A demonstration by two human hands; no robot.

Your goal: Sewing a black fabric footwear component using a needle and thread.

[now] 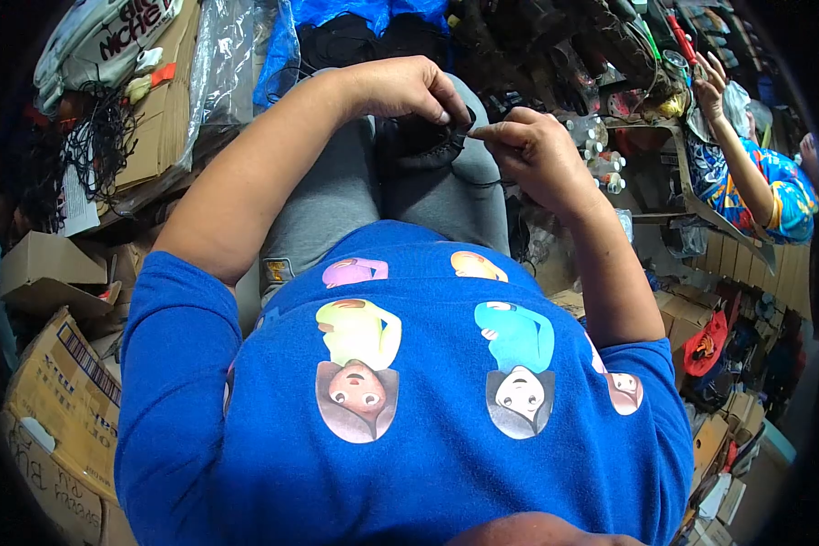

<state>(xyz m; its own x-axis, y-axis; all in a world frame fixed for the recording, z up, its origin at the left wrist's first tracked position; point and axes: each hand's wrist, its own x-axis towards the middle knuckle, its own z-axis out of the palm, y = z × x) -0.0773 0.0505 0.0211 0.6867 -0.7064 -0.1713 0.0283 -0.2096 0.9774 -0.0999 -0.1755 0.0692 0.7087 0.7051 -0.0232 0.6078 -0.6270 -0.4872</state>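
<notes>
Black item (pixel 425 153): lying over gray trousers (pixel 332 196)
Left hand (pixel 411 88): pinching its edge between thumb and fingers
Right hand (pixel 539 156): pressing fingertips together beside it, hiding anything pinched

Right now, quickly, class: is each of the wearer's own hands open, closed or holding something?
Left hand: closed, holding the black item.
Right hand: closed in a pinch by the item's edge; anything pinched is too small to tell.
</notes>
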